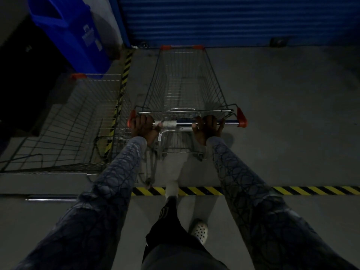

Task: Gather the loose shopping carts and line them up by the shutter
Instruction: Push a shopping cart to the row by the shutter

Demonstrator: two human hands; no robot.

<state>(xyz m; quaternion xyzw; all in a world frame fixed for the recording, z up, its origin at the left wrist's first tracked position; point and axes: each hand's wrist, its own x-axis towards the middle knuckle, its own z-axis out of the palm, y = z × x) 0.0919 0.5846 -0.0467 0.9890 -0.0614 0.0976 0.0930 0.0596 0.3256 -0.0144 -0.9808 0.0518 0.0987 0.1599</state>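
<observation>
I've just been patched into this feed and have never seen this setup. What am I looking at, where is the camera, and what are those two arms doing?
There is no machine here. The one camera sits on a person's head and looks forward and down, so the patterned sleeves are that person's own arms. The left hand and right hand each grip the handle bar of an empty wire cart, whose nose points at the blue shutter. A second cart stands beside it on the left, with a blue bin beyond it. Yellow-black tape crosses the concrete floor by the person's feet. The scene is dim, so fine details are hard to tell.
</observation>
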